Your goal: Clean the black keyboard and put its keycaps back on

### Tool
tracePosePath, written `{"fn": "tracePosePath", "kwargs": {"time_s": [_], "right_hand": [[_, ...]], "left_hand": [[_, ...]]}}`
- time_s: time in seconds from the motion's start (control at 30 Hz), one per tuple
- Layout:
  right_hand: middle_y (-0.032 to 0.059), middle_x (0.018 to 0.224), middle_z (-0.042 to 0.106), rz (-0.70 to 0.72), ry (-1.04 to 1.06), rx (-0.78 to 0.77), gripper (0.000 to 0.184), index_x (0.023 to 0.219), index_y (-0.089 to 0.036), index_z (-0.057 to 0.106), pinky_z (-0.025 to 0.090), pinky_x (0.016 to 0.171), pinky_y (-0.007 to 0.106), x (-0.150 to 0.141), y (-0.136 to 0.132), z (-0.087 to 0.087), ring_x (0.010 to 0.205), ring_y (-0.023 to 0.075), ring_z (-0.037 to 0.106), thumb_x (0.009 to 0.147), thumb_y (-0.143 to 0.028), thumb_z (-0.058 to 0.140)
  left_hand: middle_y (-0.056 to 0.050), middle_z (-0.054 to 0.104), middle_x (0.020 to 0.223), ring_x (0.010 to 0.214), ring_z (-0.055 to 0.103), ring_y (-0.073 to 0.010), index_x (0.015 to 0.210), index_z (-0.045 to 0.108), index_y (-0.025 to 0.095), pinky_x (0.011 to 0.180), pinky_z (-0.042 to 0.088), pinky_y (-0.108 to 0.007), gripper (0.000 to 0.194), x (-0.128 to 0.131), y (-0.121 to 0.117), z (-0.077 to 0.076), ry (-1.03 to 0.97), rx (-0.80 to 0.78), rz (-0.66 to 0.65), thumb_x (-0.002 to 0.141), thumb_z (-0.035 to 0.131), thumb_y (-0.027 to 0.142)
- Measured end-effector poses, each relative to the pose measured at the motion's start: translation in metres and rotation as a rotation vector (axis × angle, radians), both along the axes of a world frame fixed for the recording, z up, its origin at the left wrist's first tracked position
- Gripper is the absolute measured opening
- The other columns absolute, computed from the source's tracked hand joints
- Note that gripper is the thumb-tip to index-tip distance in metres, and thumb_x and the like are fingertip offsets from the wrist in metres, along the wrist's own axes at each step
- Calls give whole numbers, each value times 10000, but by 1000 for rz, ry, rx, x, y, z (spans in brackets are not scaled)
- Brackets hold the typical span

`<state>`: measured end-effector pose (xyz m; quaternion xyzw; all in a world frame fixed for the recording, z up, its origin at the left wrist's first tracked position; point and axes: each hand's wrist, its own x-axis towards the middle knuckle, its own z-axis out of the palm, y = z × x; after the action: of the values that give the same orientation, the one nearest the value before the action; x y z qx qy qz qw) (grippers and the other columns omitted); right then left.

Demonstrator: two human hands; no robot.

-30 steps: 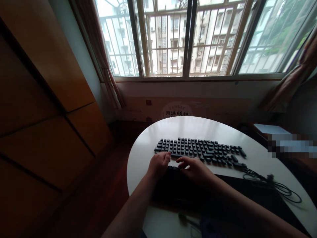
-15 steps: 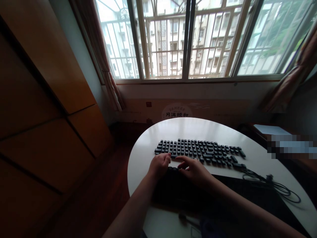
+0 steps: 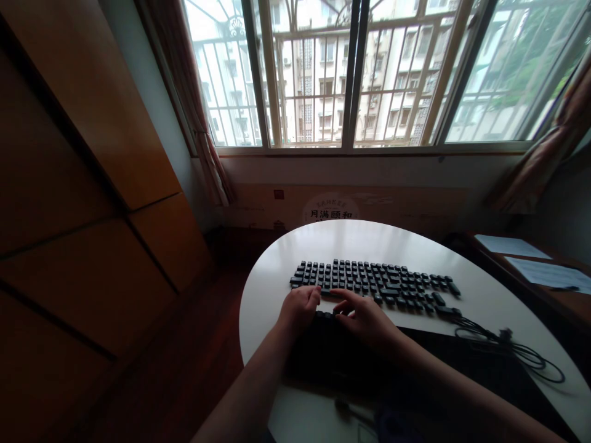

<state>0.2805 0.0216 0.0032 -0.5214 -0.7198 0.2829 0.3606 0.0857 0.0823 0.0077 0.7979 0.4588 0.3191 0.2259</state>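
Observation:
Loose black keycaps (image 3: 355, 277) stand in keyboard-like rows on the white round table (image 3: 272, 258). Just in front of them, my left hand (image 3: 300, 306) is closed, its fingers curled and the thumb side up; whatever it may hold is hidden. My right hand (image 3: 364, 315) is beside it, fingers bent but apart, with the index finger reaching towards the left hand. Between my hands a few dark keys (image 3: 324, 315) show at the far edge of a black keyboard (image 3: 332, 363). Its body lies in shadow below my wrists, partly covered by my forearms.
A coiled black cable (image 3: 521, 351) lies on the right of the table, by a black mat (image 3: 489, 363). Near the front edge is a blurred dark brush-like object (image 3: 344, 406). Papers (image 3: 540, 271) rest on a brown surface at right. A wooden cabinet (image 3: 60, 246) stands left.
The view has shifted very slightly, so the table and keycaps sit a little further right. Both hands hold nearly the same pose and place.

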Motion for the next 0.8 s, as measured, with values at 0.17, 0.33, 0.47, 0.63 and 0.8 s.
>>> {"fn": "tracePosePath", "kwargs": {"time_s": [0.17, 0.33, 0.47, 0.63, 0.8], "right_hand": [[36, 1013, 765, 22, -95, 14, 628, 1385, -249, 558, 540, 854, 325, -4, -3, 6, 901, 194, 720, 776, -96, 581], [60, 1053, 742, -21, -297, 82, 673, 1425, -274, 531, 507, 908, 337, -12, -10, 11, 974, 220, 697, 782, -83, 587], [46, 1065, 737, -58, -339, 86, 711, 1458, -306, 492, 504, 886, 309, -14, -13, 14, 966, 207, 696, 790, -87, 601], [40, 1049, 757, -62, -356, 80, 719, 1477, -281, 473, 495, 911, 324, -13, -11, 13, 988, 217, 694, 796, -87, 602], [44, 1072, 767, -63, -376, 73, 747, 1501, -299, 441, 490, 930, 346, -13, -7, 10, 1062, 249, 680, 799, -106, 611]], "left_hand": [[-33, 686, 719, 685, 619, -177, 673, 625, 199, 640, 407, -271, 452, 0, 0, 0, 8, 1, -3, 963, 346, 406], [-38, 700, 752, 701, 625, -178, 691, 630, 199, 651, 417, -269, 439, 0, 0, -2, 29, -4, 1, 966, 350, 396], [-44, 700, 774, 720, 624, -183, 715, 635, 197, 666, 417, -275, 397, 1, 0, -3, 71, -2, 2, 963, 373, 363], [-42, 682, 779, 734, 609, -193, 722, 644, 197, 668, 411, -285, 260, 2, -2, -3, 161, 2, -50, 891, 532, 359], [-47, 698, 845, 808, 621, -210, 766, 682, 199, 729, 432, -301, 237, 2, -7, 1, 211, -6, -121, 874, 581, 385]]}}
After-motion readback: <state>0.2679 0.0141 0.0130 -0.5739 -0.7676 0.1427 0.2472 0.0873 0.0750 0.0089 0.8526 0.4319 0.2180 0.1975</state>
